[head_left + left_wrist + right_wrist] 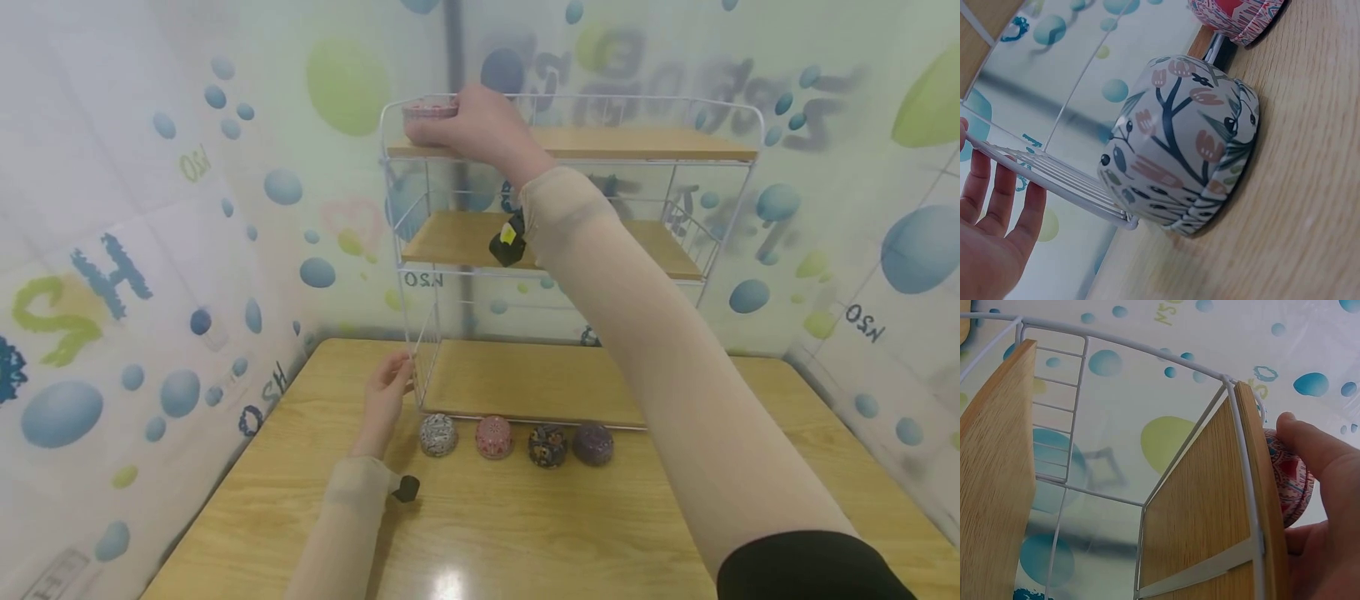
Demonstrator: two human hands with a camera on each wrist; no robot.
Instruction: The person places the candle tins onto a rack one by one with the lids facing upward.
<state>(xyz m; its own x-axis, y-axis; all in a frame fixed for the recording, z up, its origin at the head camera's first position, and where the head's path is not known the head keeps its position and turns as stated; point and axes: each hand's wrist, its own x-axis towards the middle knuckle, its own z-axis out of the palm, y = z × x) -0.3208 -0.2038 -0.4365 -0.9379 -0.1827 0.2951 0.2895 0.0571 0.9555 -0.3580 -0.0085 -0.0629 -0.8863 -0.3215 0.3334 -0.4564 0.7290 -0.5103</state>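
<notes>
My right hand (491,129) grips a round pink patterned tin (430,110) at the left end of the top shelf (645,143) of a white wire rack with wooden boards. In the right wrist view, thumb and fingers hold the sides of this red-and-blue patterned tin (1291,481) just beyond the board's edge. Low on the rack's left side, my left hand (386,396) holds the wire side frame (1054,178), its fingers reaching behind the rail. Closest to that hand is a white tin with a flower print (1175,144), standing on the table.
In front of the bottom shelf (525,383), the white tin stands in a row with a pink tin (494,437), a black floral tin (547,446) and a purple tin (593,444). The middle shelf (450,237) is partly hidden by my right arm. Printed curtains surround the wooden table (487,525).
</notes>
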